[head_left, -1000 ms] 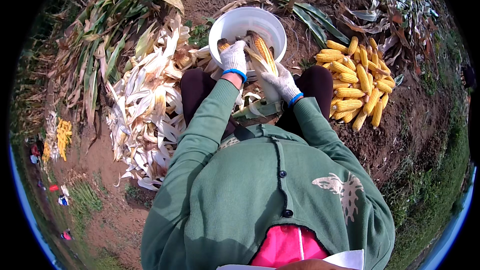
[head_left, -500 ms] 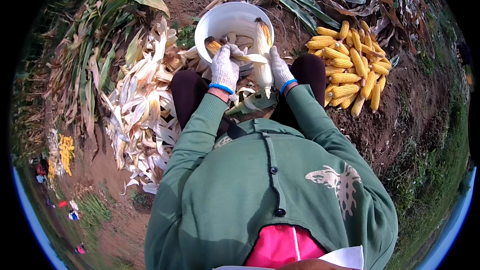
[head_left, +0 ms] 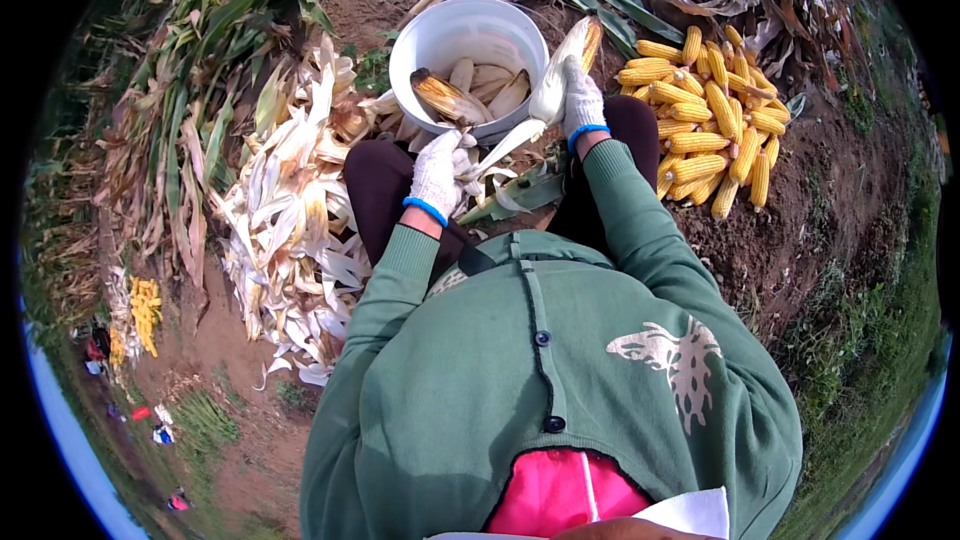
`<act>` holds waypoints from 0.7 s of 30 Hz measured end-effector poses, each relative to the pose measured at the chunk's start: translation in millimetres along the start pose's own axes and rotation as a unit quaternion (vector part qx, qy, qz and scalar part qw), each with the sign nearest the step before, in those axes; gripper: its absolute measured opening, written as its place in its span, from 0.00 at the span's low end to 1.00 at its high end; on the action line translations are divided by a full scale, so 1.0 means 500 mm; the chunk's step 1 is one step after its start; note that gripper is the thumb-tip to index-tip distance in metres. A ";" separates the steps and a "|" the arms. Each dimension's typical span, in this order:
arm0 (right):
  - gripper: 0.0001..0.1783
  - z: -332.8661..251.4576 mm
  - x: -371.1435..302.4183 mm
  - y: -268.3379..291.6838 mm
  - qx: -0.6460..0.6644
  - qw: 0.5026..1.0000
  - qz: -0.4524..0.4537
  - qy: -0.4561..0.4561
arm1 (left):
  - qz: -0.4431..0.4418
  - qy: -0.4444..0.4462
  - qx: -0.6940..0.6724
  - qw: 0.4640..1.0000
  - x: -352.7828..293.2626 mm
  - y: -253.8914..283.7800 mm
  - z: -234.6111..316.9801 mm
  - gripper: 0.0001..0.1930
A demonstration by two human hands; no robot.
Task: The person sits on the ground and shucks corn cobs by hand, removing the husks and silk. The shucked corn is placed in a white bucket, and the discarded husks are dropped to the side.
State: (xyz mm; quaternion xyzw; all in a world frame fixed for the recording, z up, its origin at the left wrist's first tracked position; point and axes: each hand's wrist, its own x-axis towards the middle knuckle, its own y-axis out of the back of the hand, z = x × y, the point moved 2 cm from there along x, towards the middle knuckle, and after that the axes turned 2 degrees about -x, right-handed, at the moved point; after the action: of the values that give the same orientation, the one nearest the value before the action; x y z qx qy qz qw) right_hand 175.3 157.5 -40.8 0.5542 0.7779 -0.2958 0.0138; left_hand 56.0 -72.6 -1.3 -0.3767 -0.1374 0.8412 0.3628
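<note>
My right hand, in a whitish knit glove with a blue cuff, grips a partly husked ear of corn at the bucket's right edge. Its dark tip points up and right, and some yellow kernels show near it. From the ear's lower end a pale strip of husk stretches down and left to my left hand. That hand, gloved alike, is closed on the strip below the bucket's near rim. The white bucket holds several ears in husk, one of them with orange-yellow showing.
Husked yellow cobs lie piled at right. A heap of pale husks spreads at left, beside standing and fallen stalks. Green leaves lie beyond the bucket. My knees flank its near side, with a green stalk between them.
My hands have moved apart: the right went up and right with the ear, the left down, drawing the husk strip away from it. The ear now tilts right.
</note>
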 end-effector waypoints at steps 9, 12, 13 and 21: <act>0.23 0.015 0.001 0.007 -0.007 0.999 -0.039 0.006 | -0.066 -0.090 0.767 0.631 0.012 -0.196 0.051 0.39; 0.24 0.013 -0.010 0.002 -0.023 0.997 -0.067 0.003 | -0.062 -0.159 0.849 0.500 0.028 -0.219 0.021 0.40; 0.25 0.006 -0.023 -0.003 -0.028 0.997 -0.076 -0.002 | -0.062 -0.179 0.853 0.486 0.035 -0.213 0.009 0.39; 0.25 0.006 -0.029 -0.002 -0.024 0.996 -0.085 -0.031 | -0.068 -0.120 0.748 0.649 0.041 -0.193 -0.030 0.28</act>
State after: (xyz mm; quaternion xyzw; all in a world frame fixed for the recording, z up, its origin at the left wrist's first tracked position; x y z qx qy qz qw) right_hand 178.9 143.2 -37.8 0.4764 0.8281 -0.2942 0.0260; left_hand 106.5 8.7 26.4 0.1372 0.4710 0.6693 0.5580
